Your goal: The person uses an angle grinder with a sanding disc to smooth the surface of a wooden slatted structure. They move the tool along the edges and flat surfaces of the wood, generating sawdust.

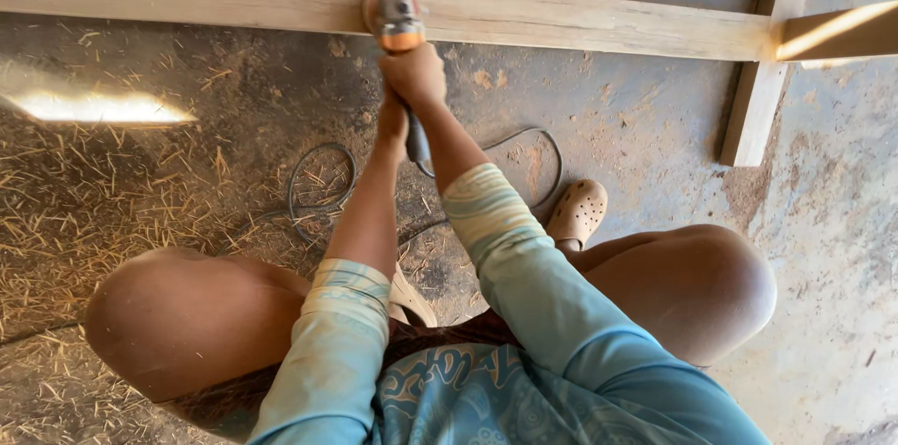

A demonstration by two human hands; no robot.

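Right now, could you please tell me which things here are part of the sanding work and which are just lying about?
In use:
- orange and grey handheld power sander, its disc on the wood
- right hand gripping the sander near its head
- left hand on its rear handle
- long pale wooden beam
- black power cord looped on the floor

Lying about:
- scattered straw

The sander in my grip is a small orange and grey power tool, its round disc pressed flat against the pale wooden beam. The beam lies long across the dirt floor, joined to another plank at its right end.
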